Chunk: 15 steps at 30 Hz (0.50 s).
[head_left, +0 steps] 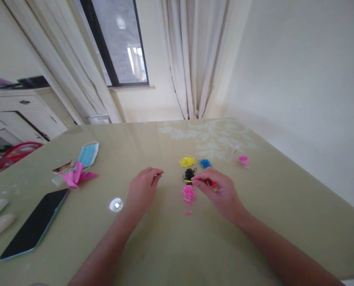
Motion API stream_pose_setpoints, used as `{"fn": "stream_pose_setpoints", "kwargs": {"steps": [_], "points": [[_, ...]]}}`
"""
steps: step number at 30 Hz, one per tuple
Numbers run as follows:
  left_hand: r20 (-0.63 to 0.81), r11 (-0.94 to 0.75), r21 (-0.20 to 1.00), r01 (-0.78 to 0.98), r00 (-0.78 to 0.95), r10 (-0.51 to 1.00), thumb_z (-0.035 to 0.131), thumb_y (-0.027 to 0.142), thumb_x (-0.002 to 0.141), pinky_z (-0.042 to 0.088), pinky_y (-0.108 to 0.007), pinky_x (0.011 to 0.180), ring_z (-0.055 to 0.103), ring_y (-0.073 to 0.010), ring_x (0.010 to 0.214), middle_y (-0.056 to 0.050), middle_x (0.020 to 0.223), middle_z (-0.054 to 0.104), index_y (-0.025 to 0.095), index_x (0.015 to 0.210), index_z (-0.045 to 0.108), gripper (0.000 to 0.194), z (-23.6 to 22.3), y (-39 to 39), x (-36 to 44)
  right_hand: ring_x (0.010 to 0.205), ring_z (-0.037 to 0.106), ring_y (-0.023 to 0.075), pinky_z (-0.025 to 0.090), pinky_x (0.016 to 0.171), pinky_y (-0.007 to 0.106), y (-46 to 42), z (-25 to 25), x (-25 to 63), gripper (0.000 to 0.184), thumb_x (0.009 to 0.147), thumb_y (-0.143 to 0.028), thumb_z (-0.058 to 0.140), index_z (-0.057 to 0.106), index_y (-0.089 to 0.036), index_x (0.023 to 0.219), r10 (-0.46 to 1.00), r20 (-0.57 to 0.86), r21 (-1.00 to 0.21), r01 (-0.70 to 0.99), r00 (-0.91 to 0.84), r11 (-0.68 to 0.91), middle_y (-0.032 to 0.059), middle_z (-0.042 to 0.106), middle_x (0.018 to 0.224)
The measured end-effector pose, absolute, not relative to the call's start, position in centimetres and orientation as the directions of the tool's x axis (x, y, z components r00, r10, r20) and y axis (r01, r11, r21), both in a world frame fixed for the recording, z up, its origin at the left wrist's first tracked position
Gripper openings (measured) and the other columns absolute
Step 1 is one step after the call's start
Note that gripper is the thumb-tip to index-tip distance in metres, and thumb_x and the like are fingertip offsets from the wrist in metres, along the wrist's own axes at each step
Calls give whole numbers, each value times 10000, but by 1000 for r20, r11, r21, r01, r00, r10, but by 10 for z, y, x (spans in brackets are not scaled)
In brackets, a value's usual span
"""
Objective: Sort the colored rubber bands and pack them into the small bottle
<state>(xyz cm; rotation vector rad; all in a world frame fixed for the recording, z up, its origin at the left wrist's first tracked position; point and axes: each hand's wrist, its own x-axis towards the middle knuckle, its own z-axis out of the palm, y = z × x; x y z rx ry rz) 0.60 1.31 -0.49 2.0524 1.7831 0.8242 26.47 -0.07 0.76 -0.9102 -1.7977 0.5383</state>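
A thin yellow band (188, 181) pokes leftward from the right hand (220, 190), whose fingers are pinched on it. Its long axis runs sideways, towards the farther left hand (142, 188); that one's fingertips are together, though I can't tell whether they grip anything. Black bands (189, 173) lie just beyond the pinching fingers, pink bands (189, 193) just nearer the body.

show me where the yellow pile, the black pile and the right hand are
yellow pile (187, 161): head view, middle of the heap
black pile (189, 174): head view, middle of its visible strands
right hand (223, 188): head view, back of the hand
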Motion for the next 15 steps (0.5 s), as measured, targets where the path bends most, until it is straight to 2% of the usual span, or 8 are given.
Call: {"fn": "stream_pose_setpoints", "kwargs": {"steps": [1,3,5,8,11,15], "points": [[221,-137,393,909,51,974,530,190,988,523,-450,956,691,-313,1077,-127,1123,764,215,1074,787,272,-3,14,-2,668,594,157,473,615,283,-1,9,265,82,966,-248,731,782,-229,906,787,585,-721,319,-193,615,12,722,779],[156,-45,96,994,29,987,601,119,908,518,-474,933,672,-360,1097,-149,1104,744,193,1064,778,247,0,15,-13,680,603,164,474,617,290,-2,12,267,95,971,-273,730,786,-231,907,788,590,-732,295,-176,614,21,734,794],[74,-14,-74,997,19,997,685,115,845,520,-459,903,669,-371,1092,-148,1097,732,185,1037,761,218,3,14,-18,697,616,171,479,625,298,-3,13,268,115,979,-301,725,792,-231,918,791,588,-739,286,-170,610,29,741,801],[-8,16,-144,989,-17,1000,592,174,948,518,-418,867,691,-340,1068,-131,1064,730,189,990,736,151,4,15,-18,693,610,170,473,622,299,-3,12,269,122,975,-320,734,798,-233,917,793,586,-743,280,-165,607,29,738,794],[-32,48,-129,991,-53,998,437,175,1029,514,-396,834,711,-310,1034,-113,1044,730,194,1000,716,281,2,18,-17,700,609,166,468,627,297,-3,11,269,96,967,-304,747,801,-238,921,792,586,-748,261,-172,610,23,739,803],[-25,52,-107,993,-55,998,523,193,998,513,-384,822,714,-306,1032,-103,1076,727,203,1033,690,170,-3,21,-19,720,619,168,468,638,301,-3,11,269,72,963,-281,752,803,-244,928,791,586,-752,244,-177,612,20,740,814]]}}
